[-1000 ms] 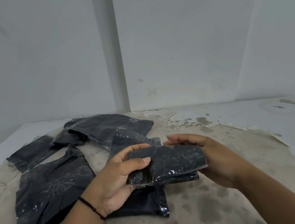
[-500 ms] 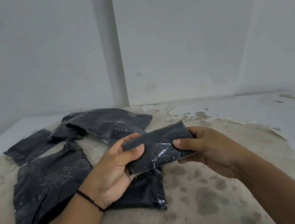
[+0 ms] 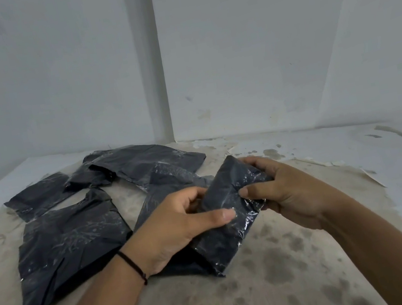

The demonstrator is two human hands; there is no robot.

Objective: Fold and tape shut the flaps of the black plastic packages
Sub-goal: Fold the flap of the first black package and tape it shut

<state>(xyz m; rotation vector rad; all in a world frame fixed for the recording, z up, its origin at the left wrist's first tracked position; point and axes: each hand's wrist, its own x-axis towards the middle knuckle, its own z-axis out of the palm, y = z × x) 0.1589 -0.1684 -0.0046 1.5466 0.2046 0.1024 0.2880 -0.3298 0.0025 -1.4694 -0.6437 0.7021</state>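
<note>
Where the package (image 3: 231, 195) lay level across both hands half a second ago, it now slants, long axis running from near left to far right. Left hand (image 3: 178, 226): thumb clamped on its near face, fingers curled behind. Right hand (image 3: 278, 187): fingers wrapped over the far end, thumb pressing mid-face. Held above the stained table (image 3: 282, 272); spare packages (image 3: 70, 242) lie left.

- just one view — head-worn cam, wide-angle, looking forward and down
- close over the counter (image 3: 285, 285), forearms coming in from the bottom edge
- faces a wall corner (image 3: 164, 78)
</note>
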